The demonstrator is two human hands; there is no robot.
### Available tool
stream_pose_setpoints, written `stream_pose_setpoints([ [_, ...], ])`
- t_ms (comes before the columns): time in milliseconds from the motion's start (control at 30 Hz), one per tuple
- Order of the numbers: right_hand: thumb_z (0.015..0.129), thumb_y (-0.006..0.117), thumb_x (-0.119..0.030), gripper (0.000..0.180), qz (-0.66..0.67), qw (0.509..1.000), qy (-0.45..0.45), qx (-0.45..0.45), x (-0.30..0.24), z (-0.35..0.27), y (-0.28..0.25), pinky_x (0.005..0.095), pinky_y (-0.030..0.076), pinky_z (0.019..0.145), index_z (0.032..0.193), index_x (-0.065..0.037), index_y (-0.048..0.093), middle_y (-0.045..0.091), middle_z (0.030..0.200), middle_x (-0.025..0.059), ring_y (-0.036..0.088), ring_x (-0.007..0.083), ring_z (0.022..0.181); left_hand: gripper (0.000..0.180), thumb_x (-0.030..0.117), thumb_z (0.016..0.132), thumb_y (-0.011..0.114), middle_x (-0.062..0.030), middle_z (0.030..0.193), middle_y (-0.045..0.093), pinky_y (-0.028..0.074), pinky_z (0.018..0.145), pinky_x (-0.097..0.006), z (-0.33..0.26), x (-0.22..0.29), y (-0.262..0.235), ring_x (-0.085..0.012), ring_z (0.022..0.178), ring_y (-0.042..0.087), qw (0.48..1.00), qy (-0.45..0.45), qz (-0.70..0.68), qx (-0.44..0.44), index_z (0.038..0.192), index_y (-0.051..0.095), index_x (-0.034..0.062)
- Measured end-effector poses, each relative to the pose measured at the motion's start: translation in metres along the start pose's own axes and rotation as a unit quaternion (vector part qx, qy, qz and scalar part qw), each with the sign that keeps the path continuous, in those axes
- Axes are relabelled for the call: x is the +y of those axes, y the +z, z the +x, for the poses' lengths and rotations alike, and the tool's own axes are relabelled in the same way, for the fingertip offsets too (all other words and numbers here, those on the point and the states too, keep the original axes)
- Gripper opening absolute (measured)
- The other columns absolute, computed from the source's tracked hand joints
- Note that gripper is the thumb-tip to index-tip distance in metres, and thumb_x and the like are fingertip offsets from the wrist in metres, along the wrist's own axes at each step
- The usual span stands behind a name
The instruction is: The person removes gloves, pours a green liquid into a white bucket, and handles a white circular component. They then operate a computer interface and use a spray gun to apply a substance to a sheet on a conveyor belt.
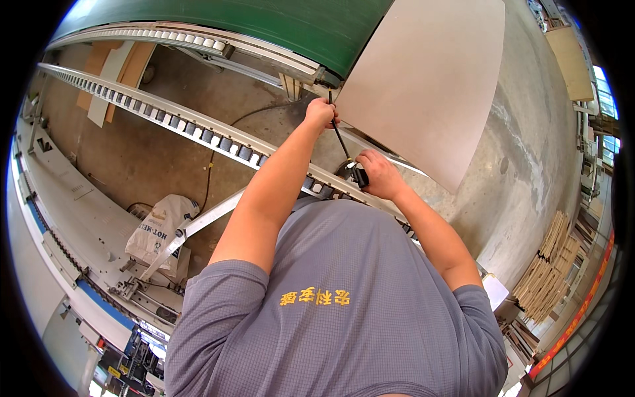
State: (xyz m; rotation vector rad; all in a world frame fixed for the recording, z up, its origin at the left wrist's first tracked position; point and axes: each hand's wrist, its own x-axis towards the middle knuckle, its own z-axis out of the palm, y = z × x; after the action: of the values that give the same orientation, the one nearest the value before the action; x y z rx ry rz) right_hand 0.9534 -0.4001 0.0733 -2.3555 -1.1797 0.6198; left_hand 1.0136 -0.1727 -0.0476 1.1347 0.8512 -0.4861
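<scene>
My left hand (321, 114) is closed around the upper part of a thin black rod (340, 140), near the corner of the green conveyor belt (264, 26). The rod slants down to the right, toward a small black piece (359, 176). My right hand (380, 175) is closed on that black piece, its fingers curled over the top. Whether rod and piece form one tool, I cannot tell. A large pale beige panel (430, 86) lies just beyond my hands, reaching from the belt's edge toward the right. Directly below my hands runs a rail with small rollers (225, 143).
A second roller rail (165, 34) borders the belt. Under the rails, a white printed sack (162, 228) stands on the concrete floor (178, 92) beside a diagonal metal brace (211, 215). Several boards (116, 83) lean at far left. Stacked wood strips (549, 268) lie at right.
</scene>
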Motion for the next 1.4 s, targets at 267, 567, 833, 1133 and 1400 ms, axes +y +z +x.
stream_pose_setpoints([
  [267,0.068,0.076,-0.016,0.042,0.003,1.000,-0.011,0.005,0.004,0.001,0.005,0.0424,0.050,0.089,0.104,-0.003,0.058,0.060,0.103,0.0162,0.059,0.0344,0.101,0.008,0.008,0.097,0.051,-0.0076,0.079,0.060,0.058,0.060,-0.041,0.000,0.001,0.001,-0.0218,0.065,0.064,1.000,-0.002,0.003,0.003,0.099,0.056,0.0024],
  [567,0.071,0.077,-0.023,0.041,-0.024,0.999,0.023,-0.030,0.000,0.004,0.004,0.0426,0.050,0.087,0.101,-0.003,0.058,0.059,0.100,0.0153,0.058,0.0341,0.100,0.008,0.008,0.097,0.051,-0.0072,0.079,0.059,0.058,0.061,-0.041,0.002,0.000,0.000,-0.0212,0.067,0.063,1.000,0.013,0.007,0.004,0.098,0.056,0.0019],
  [833,0.063,0.079,-0.012,0.053,0.011,1.000,0.001,-0.003,0.004,-0.002,0.004,0.0418,0.051,0.088,0.111,-0.003,0.057,0.060,0.107,0.0144,0.058,0.0339,0.105,0.009,0.008,0.097,0.051,-0.0088,0.079,0.061,0.058,0.060,-0.041,-0.003,0.003,0.001,-0.0218,0.066,0.064,1.000,0.009,0.020,0.003,0.098,0.056,0.0004],
  [1133,0.063,0.079,-0.012,0.053,-0.001,0.999,-0.030,0.035,0.001,-0.004,-0.003,0.0416,0.050,0.089,0.110,-0.001,0.057,0.060,0.108,0.0155,0.059,0.0354,0.104,0.011,0.007,0.097,0.051,-0.0088,0.079,0.061,0.059,0.060,-0.040,-0.014,0.008,0.002,-0.0218,0.066,0.064,0.999,0.034,0.010,0.000,0.100,0.056,-0.0007],
  [1400,0.062,0.077,-0.008,0.054,-0.009,0.999,-0.003,0.033,-0.010,-0.001,0.001,0.0413,0.050,0.090,0.111,-0.001,0.057,0.060,0.109,0.0155,0.058,0.0352,0.107,0.012,0.008,0.095,0.053,-0.0110,0.077,0.065,0.057,0.055,-0.038,-0.005,0.008,0.004,-0.0232,0.061,0.066,0.999,0.045,-0.017,0.020,0.096,0.061,-0.0012],
])
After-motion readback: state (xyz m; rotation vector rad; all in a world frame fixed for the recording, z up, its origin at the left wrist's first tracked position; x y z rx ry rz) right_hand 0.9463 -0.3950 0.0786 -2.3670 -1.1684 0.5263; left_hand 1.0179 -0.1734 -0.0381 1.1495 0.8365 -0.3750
